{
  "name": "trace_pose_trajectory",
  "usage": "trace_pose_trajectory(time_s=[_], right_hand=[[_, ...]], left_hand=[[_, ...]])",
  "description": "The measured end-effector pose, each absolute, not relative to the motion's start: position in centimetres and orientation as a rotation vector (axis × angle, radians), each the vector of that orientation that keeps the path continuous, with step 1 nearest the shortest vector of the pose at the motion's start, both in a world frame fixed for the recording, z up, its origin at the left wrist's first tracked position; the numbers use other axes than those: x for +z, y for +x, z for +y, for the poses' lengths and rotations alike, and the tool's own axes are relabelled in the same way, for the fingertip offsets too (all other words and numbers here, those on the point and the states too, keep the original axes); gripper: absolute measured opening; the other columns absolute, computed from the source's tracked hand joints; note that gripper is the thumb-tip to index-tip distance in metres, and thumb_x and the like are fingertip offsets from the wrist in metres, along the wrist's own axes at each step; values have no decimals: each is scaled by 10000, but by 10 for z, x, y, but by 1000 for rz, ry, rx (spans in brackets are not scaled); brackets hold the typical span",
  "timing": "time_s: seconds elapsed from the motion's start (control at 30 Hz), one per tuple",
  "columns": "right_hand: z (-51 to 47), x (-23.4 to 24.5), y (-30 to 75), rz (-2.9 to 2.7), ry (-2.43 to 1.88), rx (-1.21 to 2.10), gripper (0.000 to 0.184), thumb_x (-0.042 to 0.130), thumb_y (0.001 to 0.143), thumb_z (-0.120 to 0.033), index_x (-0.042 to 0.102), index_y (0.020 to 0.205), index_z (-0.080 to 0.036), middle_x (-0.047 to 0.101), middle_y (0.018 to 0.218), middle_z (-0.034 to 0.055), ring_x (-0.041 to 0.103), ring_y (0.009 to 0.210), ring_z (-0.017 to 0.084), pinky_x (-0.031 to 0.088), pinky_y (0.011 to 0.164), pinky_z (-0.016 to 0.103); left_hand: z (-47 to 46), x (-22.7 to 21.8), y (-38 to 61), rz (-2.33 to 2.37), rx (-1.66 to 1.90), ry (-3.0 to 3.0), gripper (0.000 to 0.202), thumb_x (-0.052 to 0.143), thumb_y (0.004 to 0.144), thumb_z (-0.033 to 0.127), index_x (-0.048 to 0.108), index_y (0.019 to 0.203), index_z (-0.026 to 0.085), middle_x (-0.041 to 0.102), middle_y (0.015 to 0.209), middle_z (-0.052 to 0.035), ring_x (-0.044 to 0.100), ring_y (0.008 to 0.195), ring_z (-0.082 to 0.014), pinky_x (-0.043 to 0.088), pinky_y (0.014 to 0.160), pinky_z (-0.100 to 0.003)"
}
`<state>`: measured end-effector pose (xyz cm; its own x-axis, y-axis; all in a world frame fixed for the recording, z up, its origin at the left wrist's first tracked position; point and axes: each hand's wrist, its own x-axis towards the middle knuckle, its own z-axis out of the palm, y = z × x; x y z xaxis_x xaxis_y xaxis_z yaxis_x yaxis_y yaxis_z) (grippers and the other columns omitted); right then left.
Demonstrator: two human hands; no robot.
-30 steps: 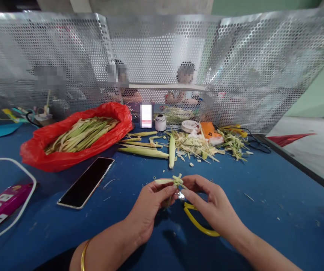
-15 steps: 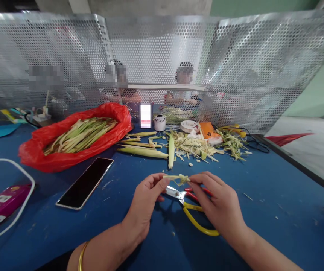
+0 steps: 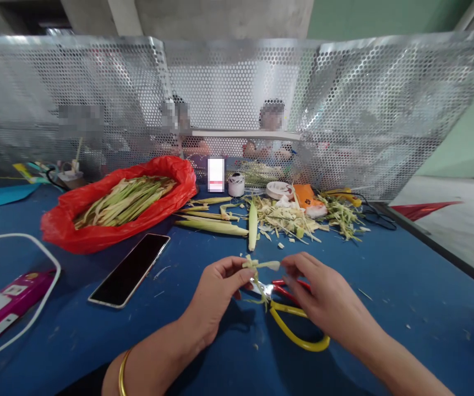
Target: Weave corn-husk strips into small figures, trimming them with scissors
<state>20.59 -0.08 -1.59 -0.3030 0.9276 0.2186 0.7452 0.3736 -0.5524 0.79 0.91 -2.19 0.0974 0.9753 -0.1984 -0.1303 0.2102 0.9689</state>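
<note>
Leaf knot (image 3: 250, 264) in the left hand (image 3: 220, 283), above the scissors (image 3: 288, 309)

The leaf knot is pale yellow-green, a small compact fold of flat strips with short, blunt ends standing out at the top. One flat strip runs from it to the right, broadening toward a whitish tip; thin, ragged strands hang below, in front of the scissors' metal part. It is raised over the middle of the blue table (image 3: 385, 341), pinched between the left thumb and fingers. The right hand (image 3: 321, 289) is just beside the strip's tip, a narrow gap parting its thumb and forefinger; whether they touch the tip cannot be told. The scissors show one yellow and one red handle.

Containers: the red bag (image 3: 61, 231), lying wide-mouthed at the left, holds a thick bundle of long green and straw-coloured leaves (image 3: 129, 201). Behind it, a cup (image 3: 71, 179) contains upright, slender items too blurred to name. The white pot (image 3: 235, 186) has a dark top; its inside is not visible. An orange packet (image 3: 305, 195) rests against the heap of leaf scraps (image 3: 282, 217).
</note>
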Motion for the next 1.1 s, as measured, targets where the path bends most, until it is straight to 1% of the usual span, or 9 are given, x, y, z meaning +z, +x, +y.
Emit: trace_pose_trajectory(time_s=[0.07,0.13,0.37,0.47,0.6,0.7,0.8,0.93,1.1], right_hand=[[-3,-19,214,-2425,-1559,493,159,523,775,-138,604,896,-201,625,864,57,589,744,203,414,643,291],[-5,-25,219,-2561,-1590,463,368,570,654,-97,610,1010,-181,623,964,91,588,831,242,425,704,317],[-1,-40,209,-2671,-1624,326,739,472,617,-7,495,1336,-176,663,1012,126,646,847,271,459,729,331],[-1,-35,211,-2594,-1553,517,742,488,653,-36,488,1366,-243,706,1020,97,676,866,264,483,736,306],[4,-27,222,-2169,-1392,818,554,563,728,-199,588,1277,-266,713,1093,64,646,1007,259,496,819,296],[9,-22,226,-1721,-1379,1010,570,675,680,-353,613,1226,-205,719,942,77,667,775,230,523,644,287],[9,-17,222,-1382,-1315,1255,665,758,619,-473,579,1209,-222,638,704,9,510,456,119,401,401,221],[11,-11,217,-1289,-1147,1358,665,803,574,-511,549,1127,-241,583,714,-11,470,488,96,362,400,191],[29,-14,233,-1304,-1132,1284,640,714,682,-570,484,1160,-212,551,670,-33,418,450,84,308,361,180]], left_hand=[[13,-20,5,1113,1088,874,191,755,676,295,669,763,148,652,702,-8,576,593,-94,396,480,-168],[17,-18,2,1069,1105,781,207,765,665,292,654,759,145,658,738,-15,585,594,-94,431,490,-174],[26,-19,-7,1034,1232,727,261,787,667,328,660,793,139,668,746,-22,638,658,-113,515,591,-198],[33,-20,-13,1037,1336,733,285,788,663,351,667,808,138,689,799,-35,649,676,-120,532,625,-217],[46,-19,-25,1143,1593,666,304,792,639,342,650,832,155,683,763,-14,658,675,-131,527,610,-226],[53,-20,-29,1225,1621,674,320,782,636,349,643,858,165,678,766,-4,664,689,-137,510,595,-222],[59,-21,-20,1228,1528,742,301,788,612,338,658,815,157,678,750,-8,661,671,-143,491,574,-222],[78,-22,9,1210,1420,799,289,801,575,305,674,780,146,680,726,-24,655,662,-157,450,512,-212],[114,-18,56,1141,1324,901,259,819,529,266,662,694,142,628,616,-5,604,610,-128,427,502,-199]])
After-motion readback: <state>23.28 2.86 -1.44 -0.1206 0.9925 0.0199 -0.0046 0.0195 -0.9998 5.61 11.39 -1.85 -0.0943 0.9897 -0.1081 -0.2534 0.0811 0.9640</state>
